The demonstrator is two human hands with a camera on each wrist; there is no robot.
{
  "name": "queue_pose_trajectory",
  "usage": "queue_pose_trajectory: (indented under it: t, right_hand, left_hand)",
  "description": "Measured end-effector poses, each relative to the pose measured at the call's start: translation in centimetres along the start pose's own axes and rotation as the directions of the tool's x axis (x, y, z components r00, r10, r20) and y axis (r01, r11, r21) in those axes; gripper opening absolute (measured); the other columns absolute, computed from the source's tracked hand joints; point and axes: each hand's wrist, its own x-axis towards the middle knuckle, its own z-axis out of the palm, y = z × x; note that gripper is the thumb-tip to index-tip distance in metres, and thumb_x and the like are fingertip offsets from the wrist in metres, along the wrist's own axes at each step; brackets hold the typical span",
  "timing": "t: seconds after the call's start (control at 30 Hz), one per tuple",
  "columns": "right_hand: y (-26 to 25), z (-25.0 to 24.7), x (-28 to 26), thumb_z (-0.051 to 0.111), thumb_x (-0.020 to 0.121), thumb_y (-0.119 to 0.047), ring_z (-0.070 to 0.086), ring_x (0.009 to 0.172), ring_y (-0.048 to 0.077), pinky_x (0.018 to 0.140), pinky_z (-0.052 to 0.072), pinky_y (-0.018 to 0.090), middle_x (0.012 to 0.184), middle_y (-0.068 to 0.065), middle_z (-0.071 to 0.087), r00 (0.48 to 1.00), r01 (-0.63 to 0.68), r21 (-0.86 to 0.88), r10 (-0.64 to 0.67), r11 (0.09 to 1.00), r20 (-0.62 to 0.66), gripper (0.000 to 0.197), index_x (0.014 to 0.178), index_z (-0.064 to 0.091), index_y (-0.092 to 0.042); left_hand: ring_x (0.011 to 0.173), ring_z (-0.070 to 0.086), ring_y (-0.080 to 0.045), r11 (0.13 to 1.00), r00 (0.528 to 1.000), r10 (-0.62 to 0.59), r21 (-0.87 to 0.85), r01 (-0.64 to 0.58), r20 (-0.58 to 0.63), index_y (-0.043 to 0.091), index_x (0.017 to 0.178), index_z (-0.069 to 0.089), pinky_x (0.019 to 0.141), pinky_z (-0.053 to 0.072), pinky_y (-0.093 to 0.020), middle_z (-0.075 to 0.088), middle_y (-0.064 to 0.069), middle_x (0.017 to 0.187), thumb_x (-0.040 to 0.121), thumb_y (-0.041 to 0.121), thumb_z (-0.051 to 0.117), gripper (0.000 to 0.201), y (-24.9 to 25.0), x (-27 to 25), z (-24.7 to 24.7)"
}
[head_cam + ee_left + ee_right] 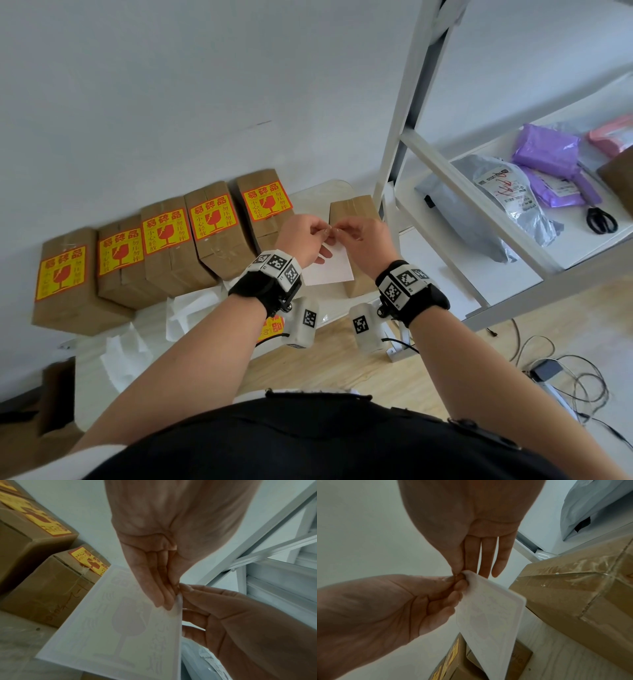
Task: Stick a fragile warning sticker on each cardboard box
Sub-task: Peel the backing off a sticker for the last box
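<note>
Both hands pinch the top corner of the sticker sheet [330, 265] at frame centre: left hand [301, 240] holds it, right hand [359, 240] picks at the edge. Best to split sticker from backing at that corner, then peel slowly so it doesn't curl, and aim for the bare box [356, 219] just behind; five stickered boxes [164, 246] sit left. Printed face is hidden, and I can't tell if the layers have parted.

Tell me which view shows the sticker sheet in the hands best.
The left wrist view: the sticker sheet fills the frame, its printed glass showing through, with the left hand and right hand pinching its top corner. The right wrist view shows it narrower and tilted. In the head view it is mostly hidden behind the hands.
</note>
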Motion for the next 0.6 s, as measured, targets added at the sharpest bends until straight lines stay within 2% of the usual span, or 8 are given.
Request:
queue_pose_trajectory:
  t: [0.13, 0.27, 0.37, 0.47, 0.6]
  right_hand:
    - [0.19, 0.05, 0.26, 0.063, 0.092, -0.018, 0.066, 0.081, 0.009, 0.07, 0.046, 0.012, 0.084, -0.005, 0.074, 1.0, -0.007, -0.015, 0.008, 1.0, 0.013, 0.013, 0.094, 0.075, -0.016]
    - [0.09, -0.04, 0.38, 0.062, 0.092, -0.018, 0.066, 0.081, 0.013, 0.073, 0.051, 0.025, 0.081, -0.005, 0.074, 1.0, -0.01, -0.012, 0.011, 1.0, 0.02, 0.013, 0.09, 0.075, -0.016]
    - [-0.03, -0.11, 0.27, 0.063, 0.092, -0.02, 0.066, 0.08, 0.013, 0.074, 0.051, 0.026, 0.082, -0.004, 0.073, 0.999, -0.023, 0.008, 0.023, 1.0, 0.037, 0.013, 0.091, 0.075, -0.016]
    - [0.16, -0.02, 0.27, 0.062, 0.093, -0.018, 0.063, 0.075, 0.012, 0.074, 0.054, 0.033, 0.081, -0.003, 0.072, 0.998, -0.053, 0.058, 0.051, 0.997, 0.042, 0.012, 0.087, 0.073, -0.019]
    - [0.27, 0.16, 0.39, 0.059, 0.095, -0.016, 0.064, 0.074, 0.017, 0.073, 0.056, 0.04, 0.081, 0.001, 0.072, 0.997, -0.067, 0.077, 0.064, 0.995, 0.034, 0.016, 0.086, 0.072, -0.02]
  left_hand:
    - [0.059, 0.067, -0.015, 0.999, 1.0, 0.011, 0.032, -0.01, -0.01, 0.006, 0.099, 0.065, 0.05, 0.057, -0.025, 0.07, -0.004, 0.083, 0.101, 0.01, 0.051, 0.014, 0.16, 0.16, 0.04]
    - [0.057, 0.066, -0.015, 0.998, 1.0, 0.017, 0.058, -0.017, -0.002, 0.008, 0.099, 0.063, 0.048, 0.056, -0.025, 0.068, -0.002, 0.081, 0.101, 0.012, 0.051, 0.013, 0.06, 0.27, -0.05]
    - [0.057, 0.066, -0.015, 0.997, 0.999, 0.027, 0.072, -0.028, 0.017, 0.007, 0.099, 0.063, 0.049, 0.056, -0.027, 0.067, -0.002, 0.078, 0.101, 0.011, 0.05, 0.014, -0.07, 0.35, -0.32]
    - [0.058, 0.066, -0.016, 0.996, 0.999, 0.044, 0.081, -0.046, 0.032, 0.009, 0.095, 0.063, 0.05, 0.056, -0.028, 0.068, -0.003, 0.079, 0.101, 0.012, 0.05, 0.015, -0.06, 0.39, -0.44]
    - [0.058, 0.067, -0.017, 0.993, 0.998, 0.06, 0.099, -0.062, 0.028, 0.013, 0.089, 0.061, 0.05, 0.056, -0.029, 0.068, -0.004, 0.08, 0.102, 0.015, 0.048, 0.018, -0.13, 0.33, -0.23]
